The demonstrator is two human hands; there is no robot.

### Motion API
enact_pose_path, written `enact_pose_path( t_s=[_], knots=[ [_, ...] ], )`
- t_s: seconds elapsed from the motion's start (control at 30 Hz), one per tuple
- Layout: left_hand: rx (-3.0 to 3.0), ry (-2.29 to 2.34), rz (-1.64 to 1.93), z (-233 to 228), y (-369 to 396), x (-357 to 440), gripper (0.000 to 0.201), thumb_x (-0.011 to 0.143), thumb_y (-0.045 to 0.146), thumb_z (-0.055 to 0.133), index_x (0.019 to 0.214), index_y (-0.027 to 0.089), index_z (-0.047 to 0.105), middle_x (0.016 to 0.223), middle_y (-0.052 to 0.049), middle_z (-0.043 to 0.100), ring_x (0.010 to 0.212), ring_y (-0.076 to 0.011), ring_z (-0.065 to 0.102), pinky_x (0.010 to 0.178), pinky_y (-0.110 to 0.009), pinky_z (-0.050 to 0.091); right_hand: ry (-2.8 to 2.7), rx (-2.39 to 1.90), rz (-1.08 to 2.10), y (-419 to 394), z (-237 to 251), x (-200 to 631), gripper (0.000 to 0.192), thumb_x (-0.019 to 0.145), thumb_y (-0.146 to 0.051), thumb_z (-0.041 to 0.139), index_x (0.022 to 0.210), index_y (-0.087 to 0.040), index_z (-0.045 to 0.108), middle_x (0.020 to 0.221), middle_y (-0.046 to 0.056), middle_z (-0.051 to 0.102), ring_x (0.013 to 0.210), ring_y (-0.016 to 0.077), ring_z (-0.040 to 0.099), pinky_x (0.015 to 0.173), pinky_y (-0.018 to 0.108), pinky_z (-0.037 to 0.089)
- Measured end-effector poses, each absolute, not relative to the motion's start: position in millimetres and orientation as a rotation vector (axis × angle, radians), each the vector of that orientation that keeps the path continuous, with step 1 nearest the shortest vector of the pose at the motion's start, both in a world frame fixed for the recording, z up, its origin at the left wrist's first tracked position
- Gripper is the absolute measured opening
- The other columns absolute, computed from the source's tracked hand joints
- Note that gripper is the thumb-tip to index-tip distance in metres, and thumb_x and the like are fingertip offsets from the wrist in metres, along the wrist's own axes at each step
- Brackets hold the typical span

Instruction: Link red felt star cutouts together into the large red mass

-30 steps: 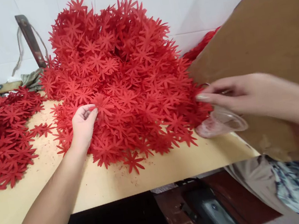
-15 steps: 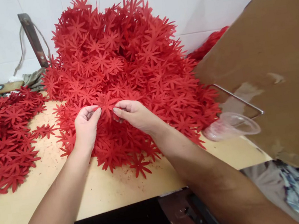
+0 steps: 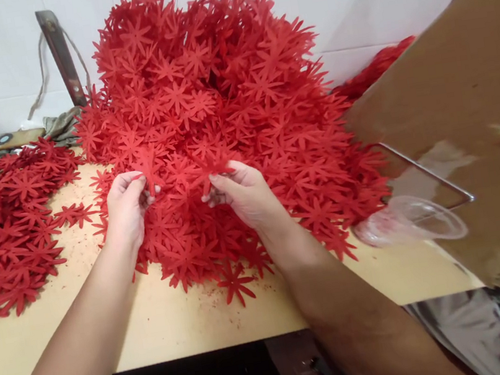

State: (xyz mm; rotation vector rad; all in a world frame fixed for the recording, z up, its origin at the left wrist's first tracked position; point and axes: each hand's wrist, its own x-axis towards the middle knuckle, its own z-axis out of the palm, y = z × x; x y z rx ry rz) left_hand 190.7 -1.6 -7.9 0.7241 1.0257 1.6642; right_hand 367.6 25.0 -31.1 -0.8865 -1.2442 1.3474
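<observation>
Flat spread at left: a low layer of red flower cut-outs (image 3: 2,224) is laid out on the left part of the table (image 3: 195,321); this share is judged to be already separated.
Left hand: the left hand (image 3: 127,207) is held at the near left foot of the heap, its grip pinched together on one red flower piece (image 3: 149,170).
Heap in the middle: the big heap of red flowers (image 3: 226,122) is piled high against the far wall; most of the stock is judged to be left untouched.
Right hand: the right hand (image 3: 244,193) is set just right of the left one, its grip closed on a second flower piece (image 3: 215,166), well clear of the first.
Clear cup: a clear plastic cup (image 3: 413,227) is seen lying tilted at the right foot of the heap, touched by neither hand.
Cardboard sheet: a brown cardboard sheet (image 3: 469,117) is propped at the right, behind a thin metal rod (image 3: 431,173).
Progress: only a small part is judged done; the bulk remains in the heap.
</observation>
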Motion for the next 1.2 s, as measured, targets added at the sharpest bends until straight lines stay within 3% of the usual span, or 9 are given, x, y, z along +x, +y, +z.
enact_pose_path(
  t_s=[0.17,0.37,0.53,0.63,0.77,0.93,1.07,1.2],
  knots=[
    [0.873,1.015,1.58,-10.9,-7.4,203.8,0.014,0.064,0.014,0.06,0.076,0.017,0.054,0.055,0.006,0.054,0.048,-0.0047,0.049,0.048,-0.015,0.038,-1.159,-0.921,1.291,24.6,-25.5,365.8,0.036,0.055,-0.034,0.075,0.075,-0.02,0.048,0.049,-0.009,0.054,0.038,0.0048,0.046,0.038,0.018,0.036],
    [0.878,0.924,1.522,-12.0,-12.2,209.3,0.008,0.07,0.021,0.06,0.07,0.017,0.053,0.05,0.007,0.044,0.045,-0.0037,0.04,0.046,-0.016,0.034,-1.251,-0.901,1.252,21.5,-22.7,366.0,0.041,0.059,-0.051,0.073,0.064,-0.018,0.049,0.046,-0.008,0.05,0.038,0.0028,0.041,0.039,0.018,0.033],
    [1.032,1.008,1.468,-12.7,-14.7,214.1,0.041,0.064,0.043,0.074,0.056,0.017,0.043,0.048,0.007,0.04,0.043,-0.0029,0.034,0.043,-0.018,0.029,-1.34,-0.907,1.205,16.4,-23.9,363.5,0.047,0.06,-0.061,0.069,0.06,-0.019,0.047,0.043,-0.008,0.044,0.039,0.0036,0.037,0.039,0.02,0.031],
    [1.155,1.119,1.409,-12.6,-17.2,217.1,0.031,0.058,0.037,0.079,0.064,0.017,0.056,0.049,0.008,0.039,0.043,-0.0033,0.032,0.043,-0.019,0.025,-1.419,-0.882,1.227,14.0,-25.2,360.9,0.047,0.061,-0.062,0.067,0.063,-0.019,0.049,0.046,-0.007,0.046,0.042,0.0047,0.041,0.043,0.021,0.035],
    [1.298,1.223,1.409,-13.4,-18.0,217.1,0.02,0.064,0.022,0.074,0.083,0.019,0.069,0.049,0.008,0.038,0.045,-0.0041,0.03,0.044,-0.02,0.025,-1.422,-0.857,1.268,11.6,-26.1,357.4,0.048,0.056,-0.062,0.071,0.07,-0.02,0.053,0.051,-0.007,0.049,0.045,0.0055,0.044,0.046,0.022,0.038],
    [1.393,1.324,1.392,-15.8,-15.7,215.3,0.005,0.066,0.016,0.069,0.071,0.016,0.07,0.049,0.006,0.043,0.046,-0.004,0.032,0.045,-0.019,0.027,-1.503,-0.874,1.261,9.3,-26.1,356.9,0.046,0.061,-0.06,0.069,0.06,-0.018,0.05,0.047,-0.006,0.048,0.043,0.0052,0.042,0.044,0.022,0.035],
    [1.329,1.265,1.339,-15.1,-16.3,216.1,0.011,0.067,0.024,0.071,0.073,0.015,0.07,0.051,0.004,0.049,0.048,-0.0048,0.037,0.046,-0.018,0.031,-1.506,-0.889,1.232,8.6,-25.9,357.4,0.047,0.062,-0.062,0.067,0.061,-0.018,0.051,0.049,-0.005,0.051,0.044,0.0057,0.043,0.045,0.022,0.036],
    [1.336,1.266,1.312,-12.0,-18.0,216.1,0.014,0.063,0.026,0.075,0.07,0.016,0.069,0.045,0.006,0.041,0.044,-0.0041,0.03,0.041,-0.019,0.025,-1.502,-0.893,1.231,8.2,-25.9,356.2,0.049,0.062,-0.064,0.065,0.059,-0.018,0.049,0.048,-0.005,0.046,0.044,0.0054,0.041,0.044,0.022,0.034]
  ],
)
